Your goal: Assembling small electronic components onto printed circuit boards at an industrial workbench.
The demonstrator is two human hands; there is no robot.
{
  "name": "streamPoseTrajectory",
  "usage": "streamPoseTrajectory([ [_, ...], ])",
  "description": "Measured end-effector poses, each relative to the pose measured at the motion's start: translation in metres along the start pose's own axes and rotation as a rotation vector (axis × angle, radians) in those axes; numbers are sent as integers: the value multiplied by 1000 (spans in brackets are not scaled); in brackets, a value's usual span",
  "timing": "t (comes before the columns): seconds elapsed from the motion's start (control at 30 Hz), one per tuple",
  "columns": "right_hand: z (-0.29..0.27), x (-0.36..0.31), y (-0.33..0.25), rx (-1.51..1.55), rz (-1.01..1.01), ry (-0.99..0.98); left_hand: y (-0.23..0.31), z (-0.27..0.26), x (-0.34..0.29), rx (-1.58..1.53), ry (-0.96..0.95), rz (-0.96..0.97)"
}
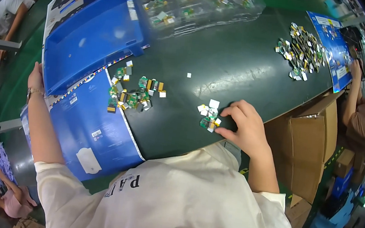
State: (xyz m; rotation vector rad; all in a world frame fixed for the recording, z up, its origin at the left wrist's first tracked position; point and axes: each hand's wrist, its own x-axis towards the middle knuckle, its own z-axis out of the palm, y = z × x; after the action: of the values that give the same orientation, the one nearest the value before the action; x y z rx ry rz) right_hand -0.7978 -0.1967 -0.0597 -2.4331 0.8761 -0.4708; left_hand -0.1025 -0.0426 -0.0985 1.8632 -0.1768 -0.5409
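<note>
My left hand [36,79] is at the outer left side of an empty-looking blue plastic bin [91,40], gripping its edge; some of its fingers are hidden. Beside a small cluster of green circuit boards with white square pads [210,116], my right hand [246,128] has thumb and fingers curved and apart. Its fingertips come close to the cluster, and nothing shows between them. More small circuit boards [134,99] lie loosely scattered between the bin and that cluster. A single white square [189,75] sits farther back on the dark green table [166,132].
Blue printed cardboard [98,126] lies under and in front of the bin. Stacked clear plastic trays [192,4] hold boards at the back. A large board pile [302,51] is at far right, near another blue sheet [331,50] and a co-worker's arm [355,86]. A cardboard box [304,151] stands right.
</note>
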Motion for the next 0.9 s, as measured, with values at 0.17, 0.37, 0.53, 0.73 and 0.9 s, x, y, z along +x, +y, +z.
streamPoseTrajectory([
  [0.17,8,5,-3,-18,31,9,14,49,-27,195,12,54],
  [0.37,9,43,10,-180,-176,183,9,16,-18,321,27,142],
  [0.53,-9,63,11,-180,-348,-133,5,31,-29,472,83,266],
  [0.73,4,66,18,114,-254,39,4,44,-43,298,81,244],
  [0.9,11,67,7,219,-126,130,10,33,-43,254,49,237],
])
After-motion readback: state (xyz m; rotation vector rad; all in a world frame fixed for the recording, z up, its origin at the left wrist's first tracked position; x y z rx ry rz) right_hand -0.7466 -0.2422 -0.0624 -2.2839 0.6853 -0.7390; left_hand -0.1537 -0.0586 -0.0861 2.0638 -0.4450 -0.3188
